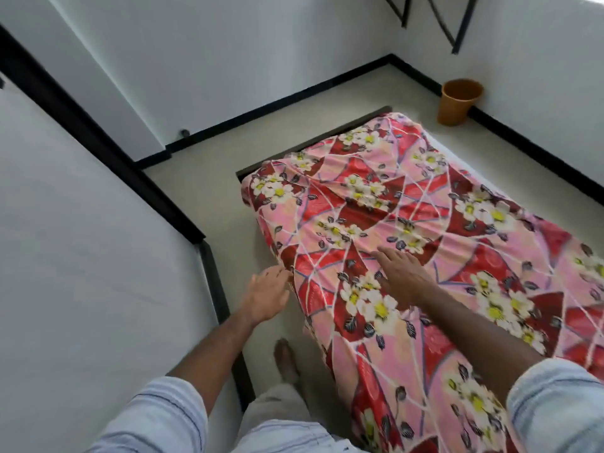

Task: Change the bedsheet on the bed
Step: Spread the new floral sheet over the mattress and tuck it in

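A pink and red bedsheet [408, 230] with white and yellow flowers covers the mattress of a low bed with a dark frame [313, 138]. It hangs down over the near side and wraps the far left corner. My right hand [403, 276] lies flat on top of the sheet near the side edge, fingers straight. My left hand [268, 294] is spread open beside the bed's side, its fingertips at the hanging edge of the sheet. A strip of pale mattress [457, 155] shows along the far right edge.
A second bed with a white mattress [81, 273] and black frame stands close on the left, leaving a narrow floor aisle where my bare foot [286, 358] stands. An orange waste bin [459, 101] sits in the far corner by the white walls.
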